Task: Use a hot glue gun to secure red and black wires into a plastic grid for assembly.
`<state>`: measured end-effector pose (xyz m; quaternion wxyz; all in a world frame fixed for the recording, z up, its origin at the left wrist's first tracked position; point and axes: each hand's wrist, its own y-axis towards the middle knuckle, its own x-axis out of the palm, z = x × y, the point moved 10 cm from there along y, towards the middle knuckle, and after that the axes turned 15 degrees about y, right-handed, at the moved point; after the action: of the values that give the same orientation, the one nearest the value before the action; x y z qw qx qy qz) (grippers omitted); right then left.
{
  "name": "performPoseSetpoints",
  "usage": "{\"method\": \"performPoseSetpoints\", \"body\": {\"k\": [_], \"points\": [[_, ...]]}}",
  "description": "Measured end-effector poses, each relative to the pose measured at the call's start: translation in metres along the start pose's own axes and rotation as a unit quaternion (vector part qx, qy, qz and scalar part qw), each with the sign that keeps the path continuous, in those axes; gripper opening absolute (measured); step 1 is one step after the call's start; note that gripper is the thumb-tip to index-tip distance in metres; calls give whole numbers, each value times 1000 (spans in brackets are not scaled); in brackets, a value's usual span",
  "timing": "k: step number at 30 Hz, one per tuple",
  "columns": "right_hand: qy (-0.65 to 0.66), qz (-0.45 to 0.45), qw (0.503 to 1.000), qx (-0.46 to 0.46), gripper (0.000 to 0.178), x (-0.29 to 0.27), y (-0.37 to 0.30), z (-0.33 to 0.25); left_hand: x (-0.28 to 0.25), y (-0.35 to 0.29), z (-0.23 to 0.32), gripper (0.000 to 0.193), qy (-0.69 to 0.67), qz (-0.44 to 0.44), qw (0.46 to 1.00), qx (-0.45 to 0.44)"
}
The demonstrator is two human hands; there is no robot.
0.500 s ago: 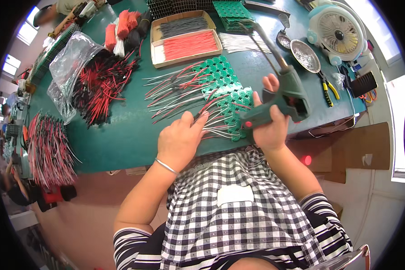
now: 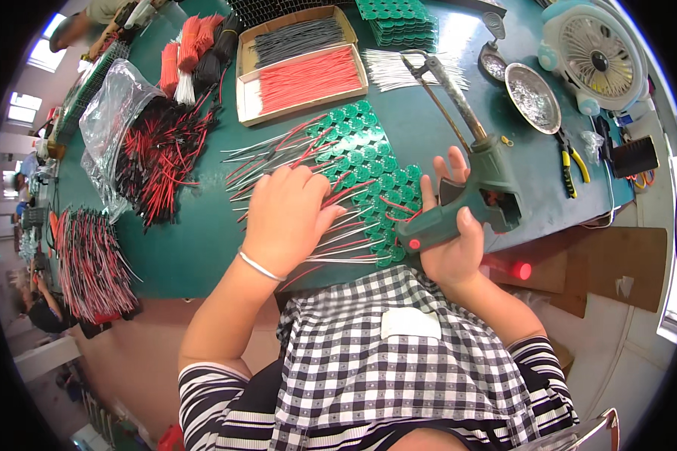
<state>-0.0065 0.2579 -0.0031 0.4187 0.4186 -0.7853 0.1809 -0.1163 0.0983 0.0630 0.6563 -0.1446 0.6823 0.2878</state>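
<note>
Green circuit boards joined in a sheet (image 2: 376, 161), in the head view: flat on the counter (image 2: 180, 255), between the left hand (image 2: 286, 218) and the right hand (image 2: 453, 252), with red, white and dark wires (image 2: 353, 259) fanning out leftward. Just left of the sheet, left hand palm down over the wires, with fingers bent and thumb toward the boards; cannot tell about any wire in its pinch, with most fingertips out of sight. Just beside the sheet's right edge, right hand palm up and partly curled, with thumb and fingers apart around the handle of a green soldering gun (image 2: 496, 177): loosely held, with metal barrel pointing up and away from the body. Back end of the handle, marked by a red dot, close to the sheet's near right corner. Beyond the sheet, boxes of red wires (image 2: 308, 81) and dark wires (image 2: 301, 41), with loose white wires (image 2: 417, 69) and a stack of green boards (image 2: 399, 28) to their right. Farther right, a metal dish (image 2: 532, 98) of silvery bits, yellow-and-black pliers (image 2: 567, 167) and a fan (image 2: 598, 60). Well to the left, a heap of red and black wires (image 2: 162, 150) against a clear plastic bag (image 2: 109, 124).
</note>
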Motion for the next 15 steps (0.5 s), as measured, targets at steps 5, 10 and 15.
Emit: {"method": "performPoseSetpoints", "body": {"k": [5,10,15], "points": [[-3,3,1000,22,75,-1,0,5,14,3,-6,16,-31,-21,999,-5],[-5,31,998,52,83,1,-10,12,-8,-4,0,12,-28,-21,999,-3],[-18,11,998,58,87,12,-15,20,-1,-14,-10,17,-31,-12,999,-15]]}}
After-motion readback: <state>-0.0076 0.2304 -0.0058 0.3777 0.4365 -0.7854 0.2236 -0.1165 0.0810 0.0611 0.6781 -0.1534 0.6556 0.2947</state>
